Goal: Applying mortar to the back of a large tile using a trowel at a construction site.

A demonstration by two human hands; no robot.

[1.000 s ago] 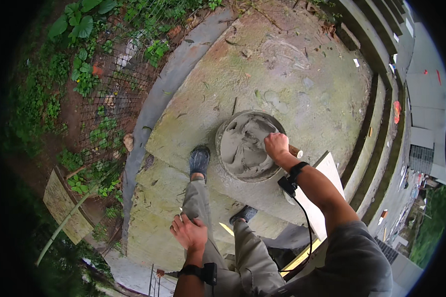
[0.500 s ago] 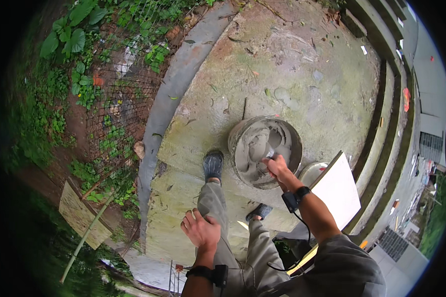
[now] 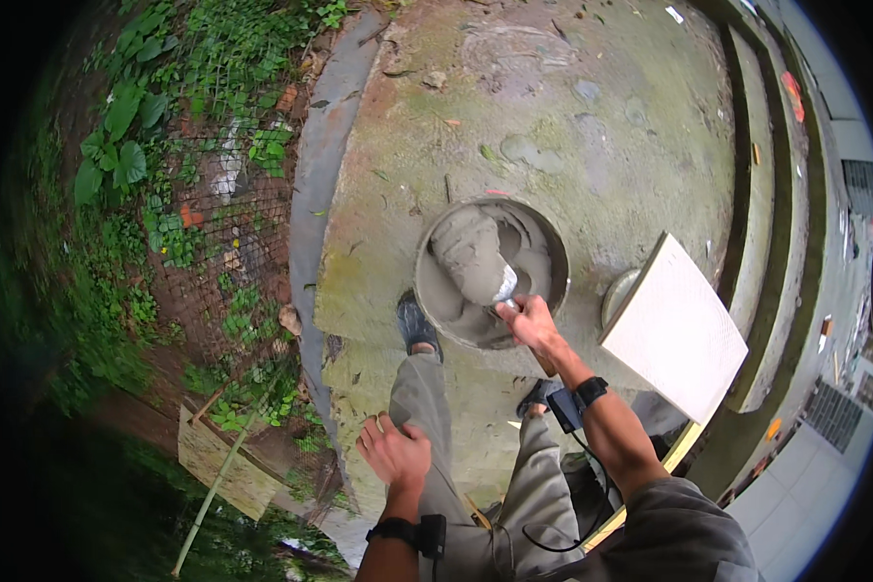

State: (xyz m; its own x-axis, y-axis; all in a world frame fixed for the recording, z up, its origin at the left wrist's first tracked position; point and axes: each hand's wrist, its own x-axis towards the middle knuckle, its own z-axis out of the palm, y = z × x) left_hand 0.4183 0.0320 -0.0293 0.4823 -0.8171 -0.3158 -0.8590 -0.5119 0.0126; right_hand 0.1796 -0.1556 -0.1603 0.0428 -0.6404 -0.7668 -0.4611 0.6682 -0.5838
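Note:
My right hand (image 3: pixel 529 323) is closed round the handle of a trowel (image 3: pixel 507 282), whose metal shows just ahead of my fingers. A thick heap of wet grey mortar (image 3: pixel 468 254) covers most of its blade. The trowel is inside a round bucket (image 3: pixel 561 233) that holds more of the same mortar, smeared up its wall. Over my left thigh, by the knee, my left hand (image 3: pixel 395 451) rests with loosely bent fingers apart and nothing in it.
A pale square tile (image 3: pixel 677 325) leans on a round container (image 3: pixel 619 291) right of the bucket. Concrete steps (image 3: pixel 752 194) rise at the right. Beyond the grey kerb (image 3: pixel 315 184) on the left lie wire mesh (image 3: pixel 233 223) and plants. My shoe (image 3: pixel 417 320) stands close beside the bucket.
The trowel now carries a large heap of mortar, and its blade shows higher in the bucket. My left hand stays at my leg. The whole view has shifted and turned a little.

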